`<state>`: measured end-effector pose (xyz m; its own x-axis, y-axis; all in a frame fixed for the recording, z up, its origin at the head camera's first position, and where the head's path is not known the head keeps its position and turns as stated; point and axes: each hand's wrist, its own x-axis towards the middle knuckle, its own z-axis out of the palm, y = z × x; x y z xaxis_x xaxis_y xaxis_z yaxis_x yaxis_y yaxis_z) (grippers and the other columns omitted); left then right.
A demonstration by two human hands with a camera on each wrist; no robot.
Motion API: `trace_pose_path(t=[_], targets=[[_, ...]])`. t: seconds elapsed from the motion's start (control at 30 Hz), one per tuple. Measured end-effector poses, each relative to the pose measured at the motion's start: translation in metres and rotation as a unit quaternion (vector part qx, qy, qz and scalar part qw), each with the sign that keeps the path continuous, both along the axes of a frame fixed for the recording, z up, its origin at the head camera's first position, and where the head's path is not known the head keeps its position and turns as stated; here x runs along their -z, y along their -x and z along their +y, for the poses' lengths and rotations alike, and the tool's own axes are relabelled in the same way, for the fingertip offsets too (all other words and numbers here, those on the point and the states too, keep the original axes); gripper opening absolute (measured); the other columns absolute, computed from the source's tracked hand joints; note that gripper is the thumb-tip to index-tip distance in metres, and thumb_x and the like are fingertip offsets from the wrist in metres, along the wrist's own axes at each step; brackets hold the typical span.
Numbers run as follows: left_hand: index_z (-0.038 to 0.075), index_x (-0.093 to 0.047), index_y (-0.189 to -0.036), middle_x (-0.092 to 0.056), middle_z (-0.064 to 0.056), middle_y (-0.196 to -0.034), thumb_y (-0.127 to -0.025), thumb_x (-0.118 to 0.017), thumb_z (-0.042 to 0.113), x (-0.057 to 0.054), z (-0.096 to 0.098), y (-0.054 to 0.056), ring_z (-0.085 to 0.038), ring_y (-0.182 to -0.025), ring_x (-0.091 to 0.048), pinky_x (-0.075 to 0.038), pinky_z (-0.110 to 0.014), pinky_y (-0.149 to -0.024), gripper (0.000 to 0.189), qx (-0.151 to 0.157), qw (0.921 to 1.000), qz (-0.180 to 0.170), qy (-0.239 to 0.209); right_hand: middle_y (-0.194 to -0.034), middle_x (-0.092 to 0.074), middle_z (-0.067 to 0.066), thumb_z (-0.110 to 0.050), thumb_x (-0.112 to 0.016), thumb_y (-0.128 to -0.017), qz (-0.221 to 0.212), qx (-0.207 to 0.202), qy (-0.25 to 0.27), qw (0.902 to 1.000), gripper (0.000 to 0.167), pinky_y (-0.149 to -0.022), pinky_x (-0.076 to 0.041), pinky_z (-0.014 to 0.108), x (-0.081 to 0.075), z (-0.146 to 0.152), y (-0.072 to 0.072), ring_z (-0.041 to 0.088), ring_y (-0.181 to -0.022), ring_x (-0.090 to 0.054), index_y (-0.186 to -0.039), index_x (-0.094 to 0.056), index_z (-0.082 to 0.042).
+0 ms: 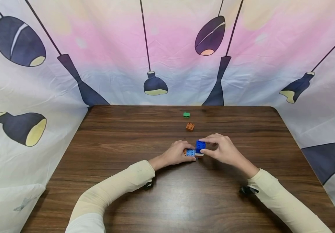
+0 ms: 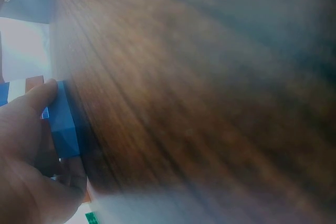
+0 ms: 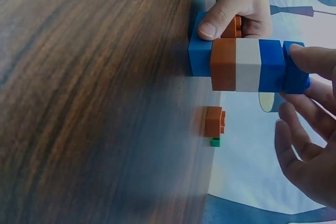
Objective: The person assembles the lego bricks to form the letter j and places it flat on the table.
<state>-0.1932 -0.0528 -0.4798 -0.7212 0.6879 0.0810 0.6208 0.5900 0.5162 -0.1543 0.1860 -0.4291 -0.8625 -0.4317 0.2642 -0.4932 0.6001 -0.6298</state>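
Observation:
A small tower of toy building bricks stands on a light blue base brick. Upward from the base come an orange brick, a white brick and a blue brick. My right hand pinches another blue brick at the very top between thumb and fingers; a thin, slightly slanted gap shows beneath it. With thumb and fingers on opposite sides, my left hand grips the base. Beside the tower, partly behind the left hand, sits another orange brick.
Farther back on the brown wooden table lie a loose orange brick and a green brick. A curtain printed with lamps hangs behind the table's back edge.

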Motion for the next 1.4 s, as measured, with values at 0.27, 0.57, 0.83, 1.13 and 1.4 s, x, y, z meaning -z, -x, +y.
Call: trace_pose_path(t=[0.27,0.57,0.83,1.13,1.4], targets=[[0.013,-0.074,-0.124,-0.072,0.000,-0.105,-0.089,-0.080,0.041,0.0005,0.0002,0.0002,-0.010,-0.086,-0.057,-0.045,-0.025,-0.073,0.046,0.002,1.0000,0.000,0.000,-0.109,-0.074,0.008,-0.023,-0.085,-0.086,0.007,-0.002,0.006,1.0000,0.039,-0.071,-0.057,0.043,0.0030,0.0005,0.0014,0.024,-0.091,-0.067,-0.122,-0.076,-0.010],[0.013,-0.074,-0.125,-0.072,0.000,-0.105,-0.089,-0.080,0.041,-0.0002,-0.0003,0.0007,-0.010,-0.086,-0.057,-0.045,-0.025,-0.072,0.046,0.002,1.0000,0.000,0.003,-0.106,-0.074,0.005,-0.023,-0.085,-0.085,0.006,-0.004,0.011,0.9999,0.039,-0.071,-0.057,0.044,0.0057,0.0014,0.0036,0.023,-0.088,-0.066,-0.121,-0.076,-0.011],[0.014,-0.074,-0.126,-0.071,0.000,-0.107,-0.089,-0.079,0.043,0.0005,-0.0016,0.0006,-0.010,-0.086,-0.056,-0.044,-0.027,-0.075,0.047,0.003,1.0000,0.000,0.007,-0.108,-0.074,0.004,-0.024,-0.085,-0.085,0.013,-0.010,0.010,0.9998,0.039,-0.070,-0.057,0.042,0.0090,0.0010,0.0043,0.023,-0.089,-0.066,-0.121,-0.076,-0.012],[0.014,-0.074,-0.126,-0.071,0.000,-0.106,-0.090,-0.079,0.042,0.0000,-0.0014,0.0003,-0.011,-0.087,-0.057,-0.044,-0.028,-0.076,0.046,0.001,1.0000,0.000,0.007,-0.107,-0.072,0.004,-0.024,-0.085,-0.085,-0.006,0.002,0.000,1.0000,0.040,-0.071,-0.058,0.037,0.0072,0.0007,0.0036,0.022,-0.090,-0.067,-0.123,-0.076,-0.014],[0.014,-0.074,-0.125,-0.071,0.000,-0.104,-0.090,-0.079,0.041,-0.0005,-0.0007,-0.0001,-0.010,-0.085,-0.056,-0.043,-0.027,-0.074,0.046,0.002,1.0000,-0.002,0.007,-0.104,-0.072,0.003,-0.023,-0.085,-0.086,-0.022,0.011,0.005,0.9997,0.039,-0.072,-0.057,0.036,0.0070,-0.0004,0.0017,0.023,-0.090,-0.066,-0.123,-0.075,-0.014]])
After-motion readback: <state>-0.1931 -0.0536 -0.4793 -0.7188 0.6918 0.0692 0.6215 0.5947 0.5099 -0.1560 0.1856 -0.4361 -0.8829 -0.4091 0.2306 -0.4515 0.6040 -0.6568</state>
